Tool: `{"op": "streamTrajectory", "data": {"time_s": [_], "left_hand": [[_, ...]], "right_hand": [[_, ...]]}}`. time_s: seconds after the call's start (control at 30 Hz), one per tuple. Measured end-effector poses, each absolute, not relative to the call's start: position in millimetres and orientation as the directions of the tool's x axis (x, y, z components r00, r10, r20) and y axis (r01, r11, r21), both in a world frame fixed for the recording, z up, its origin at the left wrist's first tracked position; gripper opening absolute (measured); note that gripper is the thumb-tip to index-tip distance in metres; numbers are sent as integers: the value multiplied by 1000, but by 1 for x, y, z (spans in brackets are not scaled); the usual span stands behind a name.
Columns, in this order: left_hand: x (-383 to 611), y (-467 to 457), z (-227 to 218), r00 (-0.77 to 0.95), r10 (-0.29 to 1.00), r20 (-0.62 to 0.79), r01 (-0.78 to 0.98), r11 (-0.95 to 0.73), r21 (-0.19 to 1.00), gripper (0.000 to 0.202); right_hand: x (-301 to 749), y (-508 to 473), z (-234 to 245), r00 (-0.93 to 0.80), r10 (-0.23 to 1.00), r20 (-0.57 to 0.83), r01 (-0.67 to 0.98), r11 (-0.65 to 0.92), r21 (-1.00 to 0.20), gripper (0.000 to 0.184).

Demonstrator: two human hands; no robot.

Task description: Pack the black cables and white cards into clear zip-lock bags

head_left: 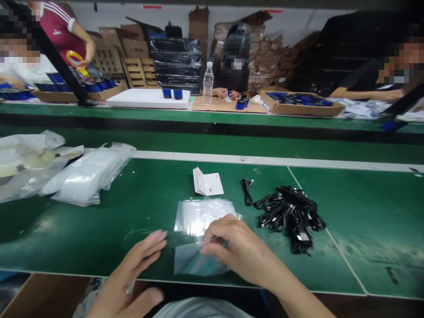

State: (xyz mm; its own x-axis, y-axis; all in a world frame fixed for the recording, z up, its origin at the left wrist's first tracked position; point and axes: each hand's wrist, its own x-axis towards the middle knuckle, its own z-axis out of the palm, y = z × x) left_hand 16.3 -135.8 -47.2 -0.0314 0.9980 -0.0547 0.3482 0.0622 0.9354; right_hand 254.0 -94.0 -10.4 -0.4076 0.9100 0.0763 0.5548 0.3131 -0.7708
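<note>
My right hand (235, 247) rests on a flat clear plastic bag (195, 260) and pinches its upper edge between fingers and thumb. My left hand (129, 274) hovers to the left of that bag, fingers apart, holding nothing. Just beyond both hands lies a stack of clear plastic bags (202, 216). A folded white card (208, 182) lies farther back. To the right are a single coiled black cable (247, 191) and a heap of bundled black cables (289, 216).
Bulky clear plastic packs (89, 174) lie at the left of the green work table (99, 229). Beyond a green conveyor (212, 132), a co-worker (228, 73) sits at a far bench with cardboard trays of blue items (300, 101). Other people work nearby.
</note>
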Motion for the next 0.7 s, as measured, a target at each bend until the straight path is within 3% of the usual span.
{"op": "streamTrajectory", "data": {"time_s": [0.1,0.23,0.37,0.43,0.5,0.57,0.7], "left_hand": [[52,-110,-32,182,955,-234,342,161,926,23],[61,-94,-32,95,966,-241,293,204,934,27],[54,-94,-41,52,960,-274,318,244,916,31],[54,-97,-42,-69,992,-103,451,123,884,34],[57,-102,-41,-141,973,182,651,-48,758,37],[64,-109,-41,-26,929,369,755,-224,616,31],[78,-116,-45,305,879,366,646,-474,599,20]], "right_hand": [[253,-100,-11,-335,942,1,471,169,-866,8],[267,-106,-25,-211,963,-170,275,-108,-955,5],[274,-111,-38,-236,925,-299,-17,-311,-950,21],[270,-111,-41,-228,918,-325,-93,-353,-931,28],[264,-108,-42,-166,923,-347,-104,-366,-925,31],[256,-104,-42,-105,926,-363,-102,-373,-922,33],[244,-101,-41,-157,917,-367,-169,-391,-905,34]]}}
